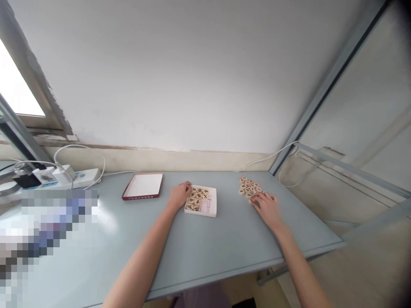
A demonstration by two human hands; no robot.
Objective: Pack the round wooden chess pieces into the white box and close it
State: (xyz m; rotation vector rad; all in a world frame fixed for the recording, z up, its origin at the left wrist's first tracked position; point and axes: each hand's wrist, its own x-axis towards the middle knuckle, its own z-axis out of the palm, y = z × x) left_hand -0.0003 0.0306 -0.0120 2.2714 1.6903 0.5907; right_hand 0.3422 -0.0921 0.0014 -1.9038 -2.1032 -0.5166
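A shallow white box [214, 207] holds rows of round wooden Chinese chess pieces [199, 196] with dark characters. On its right side, part of a pink-lined printed sheet [206, 206] shows between the pieces and the wall. My left hand [180, 195] grips the box's left edge, fingers curled at the upper left corner. To the right lies a loose pile of more pieces [248, 187], some marked red, some dark. My right hand [269, 209] is at the near side of this pile, its fingers closed on a chess piece [251, 200] partly hidden under the fingertips.
A dark red box lid [143, 187] with a white inside lies left of the box. A power strip [85, 176] with plugs and white cables stands at the far left. Metal posts [324, 100] and a wall bound the grey-blue table [218, 248].
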